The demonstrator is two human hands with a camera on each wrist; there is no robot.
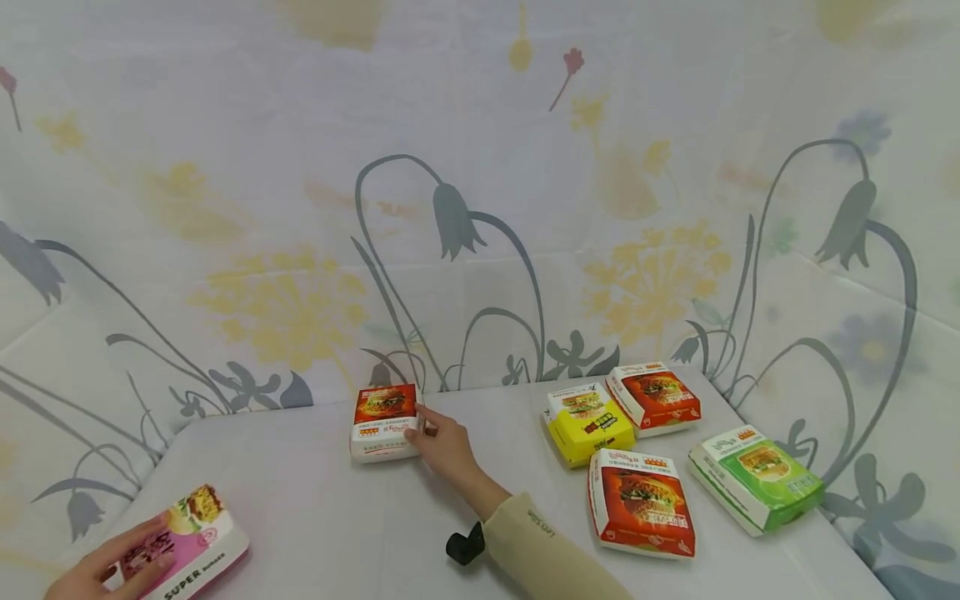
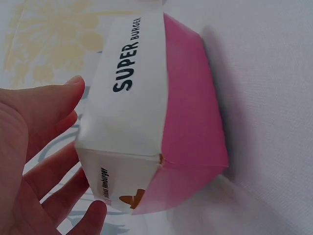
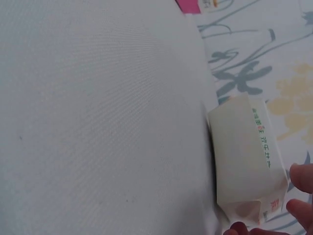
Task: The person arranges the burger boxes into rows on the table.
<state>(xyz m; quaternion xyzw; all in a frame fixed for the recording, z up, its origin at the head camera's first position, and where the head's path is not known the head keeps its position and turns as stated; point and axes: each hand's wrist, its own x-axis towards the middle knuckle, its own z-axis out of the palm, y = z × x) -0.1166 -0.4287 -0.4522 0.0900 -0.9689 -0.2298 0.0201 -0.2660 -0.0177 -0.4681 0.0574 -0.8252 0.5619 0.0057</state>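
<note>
At the lower left of the head view, my left hand [image 1: 112, 562] lies over a pink and white burger box [image 1: 213, 550] lettered SUPER BURGER. In the left wrist view, the left hand [image 2: 46, 137] has its thumb and fingers spread loosely beside that burger box [image 2: 129, 107]. Near the table's back edge sits a red and white burger box [image 1: 385, 421]. My right hand [image 1: 450, 450] reaches its right side, with thumb and index finger apart at that edge. The right wrist view shows this box's pale side [image 3: 239, 152] and fingertips of the right hand [image 3: 298, 205] by its corner.
On the right stand a yellow burger box [image 1: 588, 423], a red box [image 1: 652, 398] touching or close behind it, another red box [image 1: 643, 504] in front, and a green box [image 1: 757, 477]. A flowered cloth [image 1: 480, 292] hangs behind the white table [image 1: 337, 525].
</note>
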